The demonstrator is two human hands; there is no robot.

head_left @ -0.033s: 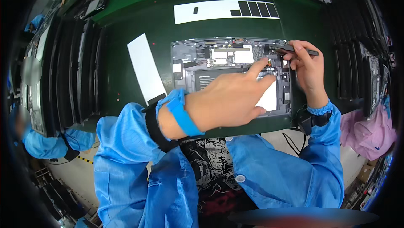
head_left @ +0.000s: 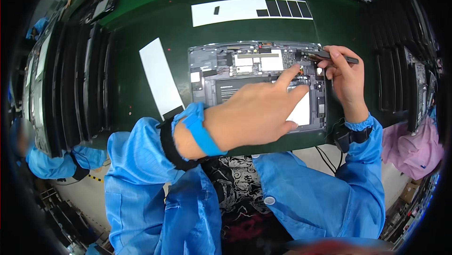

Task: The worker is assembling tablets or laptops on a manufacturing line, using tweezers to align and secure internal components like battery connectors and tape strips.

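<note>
We saw an opened laptop chassis (head_left: pixel 221 74) lying on the green work mat (head_left: pixel 155 15), its inner boards, dark battery panel and a pale rectangular pad exposed. It lay in the middle of the mat, just beyond the person's chest.

The left hand (head_left: pixel 254 114) reached across the near right part of the chassis. Its index finger was stretched out, with the tip touching a small part near the far right corner of the boards; the other fingers were loosely curled and held nothing. A bright blue wrist strap (head_left: pixel 200 132) ran round that wrist above a black cuff.

The right hand (head_left: pixel 346 78) sat at the far right edge of the chassis, its fingers pinched closed round a slim dark tool (head_left: pixel 336 57), which looked like tweezers or a thin driver. The tool lay nearly level, its tip pointing left onto the boards, close to the left index fingertip; whether the two touched we could not tell.

A white strip (head_left: pixel 160 76) lay slanted on the mat to the left of the chassis, and a longer white sheet (head_left: pixel 235 12) with black blocks lay on the far side. Dark racks (head_left: pixel 80 81) of upright units stood along the left. Another worker's blue sleeve (head_left: pixel 52 163) showed at the near left.
</note>
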